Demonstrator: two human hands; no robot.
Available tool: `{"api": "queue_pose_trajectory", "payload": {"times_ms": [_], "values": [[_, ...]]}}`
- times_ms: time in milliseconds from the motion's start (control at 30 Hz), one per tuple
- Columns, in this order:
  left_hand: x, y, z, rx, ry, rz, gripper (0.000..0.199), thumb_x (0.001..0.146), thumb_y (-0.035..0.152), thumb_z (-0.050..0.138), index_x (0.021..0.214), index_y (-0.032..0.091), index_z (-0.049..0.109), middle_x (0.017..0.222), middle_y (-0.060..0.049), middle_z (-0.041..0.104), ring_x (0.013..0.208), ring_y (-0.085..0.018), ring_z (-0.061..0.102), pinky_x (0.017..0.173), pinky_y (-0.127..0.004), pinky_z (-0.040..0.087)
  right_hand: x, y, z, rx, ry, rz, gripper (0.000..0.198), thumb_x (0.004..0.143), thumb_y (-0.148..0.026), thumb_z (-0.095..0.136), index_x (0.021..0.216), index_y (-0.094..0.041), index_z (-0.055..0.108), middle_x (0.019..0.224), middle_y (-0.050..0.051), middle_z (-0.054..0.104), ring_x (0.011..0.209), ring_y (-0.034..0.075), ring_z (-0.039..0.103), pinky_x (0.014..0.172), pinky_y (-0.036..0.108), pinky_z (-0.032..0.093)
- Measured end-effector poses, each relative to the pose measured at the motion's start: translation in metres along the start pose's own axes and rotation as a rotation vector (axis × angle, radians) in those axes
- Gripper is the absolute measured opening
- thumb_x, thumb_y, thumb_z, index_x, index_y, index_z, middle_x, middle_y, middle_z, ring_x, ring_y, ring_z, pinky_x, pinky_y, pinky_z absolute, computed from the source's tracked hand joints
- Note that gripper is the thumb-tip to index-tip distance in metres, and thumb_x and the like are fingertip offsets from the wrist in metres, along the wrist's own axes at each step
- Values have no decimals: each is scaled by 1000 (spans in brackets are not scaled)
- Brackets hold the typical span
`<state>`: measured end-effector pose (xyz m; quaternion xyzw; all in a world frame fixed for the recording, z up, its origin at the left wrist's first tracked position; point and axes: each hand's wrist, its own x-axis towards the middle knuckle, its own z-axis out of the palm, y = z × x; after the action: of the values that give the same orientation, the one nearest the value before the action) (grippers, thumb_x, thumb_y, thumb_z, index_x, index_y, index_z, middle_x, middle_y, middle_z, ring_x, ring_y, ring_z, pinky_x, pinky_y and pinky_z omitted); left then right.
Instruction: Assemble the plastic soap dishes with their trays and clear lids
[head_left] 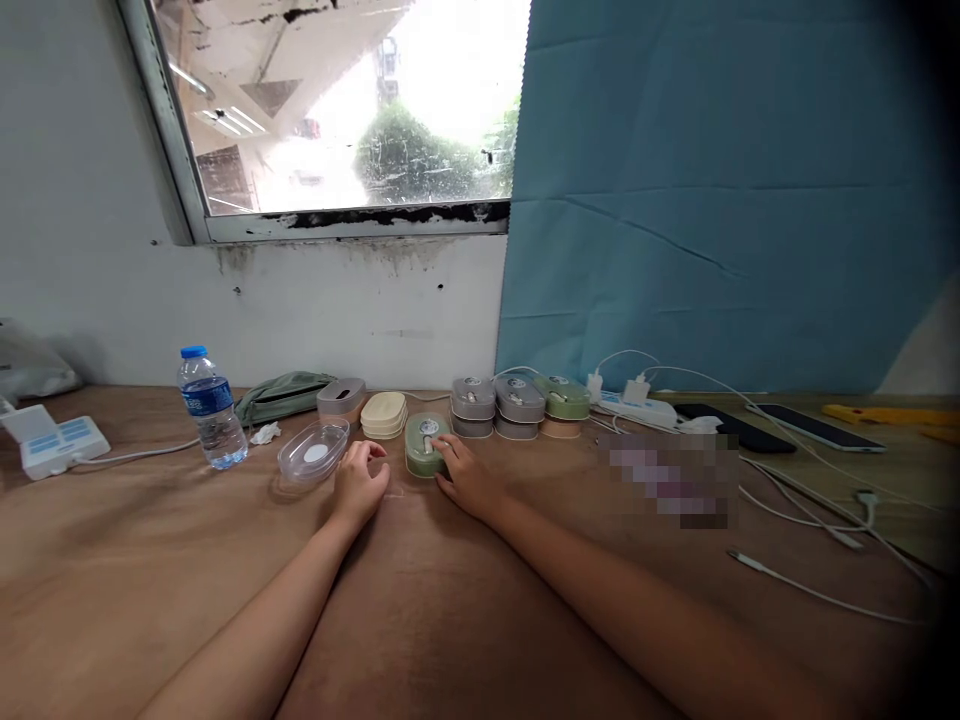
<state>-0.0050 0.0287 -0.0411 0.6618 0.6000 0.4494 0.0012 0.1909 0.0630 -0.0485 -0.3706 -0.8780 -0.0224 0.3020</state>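
My right hand (465, 475) is on the right side of a small green oval box (418, 460), fingers over its lid and thumb at its lower edge. The box's clear lid carries a round label and a small shiny piece. To its left, my left hand (361, 480) rests on the table with fingers curved and thumb apart, nothing visible in it. Beside that hand lies a clear plastic lid (300, 455) with a white round sticker. Behind are a stack of cream oval pieces (384, 415) and a grey box (341, 400) with a slot on top.
Grey stacked boxes (519, 402) and a green-topped box (564, 402) stand to the right. A water bottle (210, 410), green pouch (281, 398) and power strip (64, 447) are left. Phones (817, 428) and a white cable (817, 598) lie right.
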Motion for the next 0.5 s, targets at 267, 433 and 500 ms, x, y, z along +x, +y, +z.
{"api": "queue_pose_trajectory", "payload": {"times_ms": [267, 433, 500], "values": [[-1, 0, 2, -6, -19, -46, 7, 67, 16, 49, 74, 18, 51, 81, -2, 55, 76, -16, 52, 71, -28, 42, 40, 17, 29, -73, -27, 118, 60, 71, -13, 46, 128, -3, 30, 130, 20, 33, 117, 26, 38, 94, 35, 36], [-1, 0, 2, 12, -38, -54, 5, 68, 17, 49, 72, 18, 52, 80, -2, 55, 76, -16, 52, 72, -29, 42, 53, 21, 38, -155, -60, 221, 66, 71, -19, 47, 132, -4, 24, 134, 19, 28, 109, 26, 43, 91, 33, 35], [-1, 0, 2, 27, -44, -60, 5, 68, 17, 49, 73, 18, 52, 81, -2, 56, 76, -16, 52, 72, -29, 41, 56, 22, 40, -194, -70, 266, 67, 72, -22, 47, 133, -5, 23, 135, 19, 27, 104, 26, 47, 88, 33, 37]]}}
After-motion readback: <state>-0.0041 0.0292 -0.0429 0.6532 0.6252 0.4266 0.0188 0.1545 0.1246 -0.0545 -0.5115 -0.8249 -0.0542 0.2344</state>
